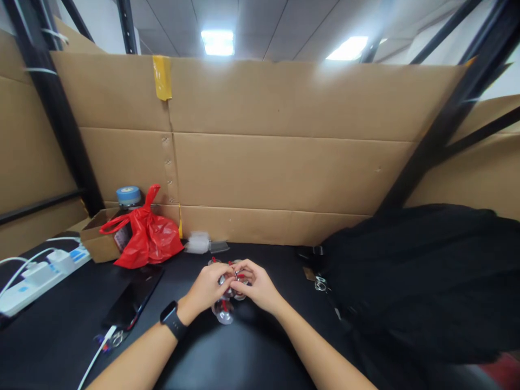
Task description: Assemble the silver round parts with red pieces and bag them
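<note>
Cardboard (276, 173) backs the black tabletop (227, 357) under the fingers (248, 266).

Midway across the desk (227, 355), whose black top is smooth with a soft sheen, the clear pieces (224, 314) look like glossy, see-through plastic. Toward the left edge are a power strip (16, 297) of smooth white plastic, a phone (134, 297) with a glossy, glass-like face and, near the far left corner, a red bag (152, 237) of shiny, crinkled film; matt, creased cardboard (280, 173) lines the far edge, and dull black cloth (422, 271) lies toward the right.
</note>
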`<state>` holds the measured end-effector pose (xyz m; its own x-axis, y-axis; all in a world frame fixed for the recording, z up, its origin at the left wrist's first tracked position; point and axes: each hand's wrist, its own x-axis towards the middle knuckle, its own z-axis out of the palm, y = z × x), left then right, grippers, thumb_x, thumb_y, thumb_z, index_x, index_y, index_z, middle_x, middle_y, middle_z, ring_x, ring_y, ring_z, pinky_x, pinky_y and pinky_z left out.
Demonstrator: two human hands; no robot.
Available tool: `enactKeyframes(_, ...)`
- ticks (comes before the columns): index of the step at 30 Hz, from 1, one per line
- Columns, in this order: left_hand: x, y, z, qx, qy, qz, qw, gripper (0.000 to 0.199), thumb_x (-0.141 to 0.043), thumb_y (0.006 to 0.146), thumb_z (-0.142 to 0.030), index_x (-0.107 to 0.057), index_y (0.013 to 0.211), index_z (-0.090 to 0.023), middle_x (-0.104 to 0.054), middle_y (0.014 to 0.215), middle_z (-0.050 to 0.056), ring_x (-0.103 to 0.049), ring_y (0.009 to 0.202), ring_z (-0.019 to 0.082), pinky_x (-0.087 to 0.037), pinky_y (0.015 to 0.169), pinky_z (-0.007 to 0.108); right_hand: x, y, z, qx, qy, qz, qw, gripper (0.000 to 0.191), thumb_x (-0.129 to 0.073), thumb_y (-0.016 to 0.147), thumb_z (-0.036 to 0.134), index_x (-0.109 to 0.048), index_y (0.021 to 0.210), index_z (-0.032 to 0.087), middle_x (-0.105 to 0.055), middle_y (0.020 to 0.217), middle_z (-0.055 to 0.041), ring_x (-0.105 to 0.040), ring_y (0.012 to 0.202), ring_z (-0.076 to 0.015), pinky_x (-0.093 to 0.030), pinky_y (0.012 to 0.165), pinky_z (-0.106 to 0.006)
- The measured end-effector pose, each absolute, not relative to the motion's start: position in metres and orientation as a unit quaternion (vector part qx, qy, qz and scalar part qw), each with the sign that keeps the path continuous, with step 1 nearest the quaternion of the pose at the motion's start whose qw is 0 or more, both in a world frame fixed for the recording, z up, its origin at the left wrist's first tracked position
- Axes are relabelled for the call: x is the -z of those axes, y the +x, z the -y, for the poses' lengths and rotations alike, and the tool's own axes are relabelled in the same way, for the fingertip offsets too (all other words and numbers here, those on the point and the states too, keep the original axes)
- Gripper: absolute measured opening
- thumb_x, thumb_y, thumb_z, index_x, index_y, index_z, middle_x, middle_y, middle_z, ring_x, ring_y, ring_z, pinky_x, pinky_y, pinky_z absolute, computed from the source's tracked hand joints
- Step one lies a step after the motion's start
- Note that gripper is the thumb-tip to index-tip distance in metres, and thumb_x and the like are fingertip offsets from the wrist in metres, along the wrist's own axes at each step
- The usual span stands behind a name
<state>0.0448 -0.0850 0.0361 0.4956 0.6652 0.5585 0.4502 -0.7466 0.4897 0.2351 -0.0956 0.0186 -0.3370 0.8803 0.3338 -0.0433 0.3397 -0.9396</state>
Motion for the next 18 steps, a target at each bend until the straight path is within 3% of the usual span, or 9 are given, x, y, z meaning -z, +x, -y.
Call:
enactKeyframes(4,-0.047,0.015,0.068,-0.342,0.849,-0.394,0.081,0.012,-0.057,0.093,-0.022,-0.068,0.089,-0.020,-0.071,0.088,0.004,-0.065,0.083,0.018,-0.048,0.080,0.028,-0.015,0.247,0.085,-0.385,-0.404,0.674,0.484,0.043,-0.084,0.068,0.041,-0.062,0.100,0.023,-0.071,0.107,-0.0065,-0.069,0.088,-0.0216,-0.053,0.068,-0.030)
enactKeyframes(8,-0.046,-0.026,0.048,-0.302,0.813,-0.498,0.008,0.013,-0.056,0.091,-0.022,-0.069,0.088,-0.019,-0.069,0.091,0.007,-0.064,0.085,0.021,-0.048,0.077,0.029,-0.006,0.281,0.065,-0.213,-0.549,0.653,0.477,0.029,-0.077,0.072,0.044,-0.065,0.088,0.023,-0.073,0.094,-0.0046,-0.067,0.079,-0.0213,-0.050,0.071,-0.032)
enactKeyframes(12,-0.036,-0.045,0.039,-0.210,0.825,-0.522,0.044,0.011,-0.062,0.085,-0.020,-0.073,0.086,-0.019,-0.070,0.090,0.007,-0.065,0.083,0.021,-0.048,0.074,0.028,0.004,0.312,0.054,-0.133,-0.638,0.649,0.393,0.021,-0.075,0.072,0.040,-0.066,0.082,0.025,-0.072,0.080,-0.0019,-0.065,0.073,-0.0207,-0.048,0.068,-0.031)
enactKeyframes(18,-0.034,-0.032,0.041,-0.218,0.847,-0.468,0.128,0.025,-0.056,0.091,-0.033,-0.077,0.085,-0.020,-0.074,0.085,0.006,-0.067,0.078,0.019,-0.047,0.072,0.026,0.010,0.321,0.049,-0.084,-0.665,0.662,0.335,0.016,-0.074,0.075,0.039,-0.069,0.084,0.026,-0.073,0.085,-0.0022,-0.066,0.083,-0.0220,-0.047,0.073,-0.030)
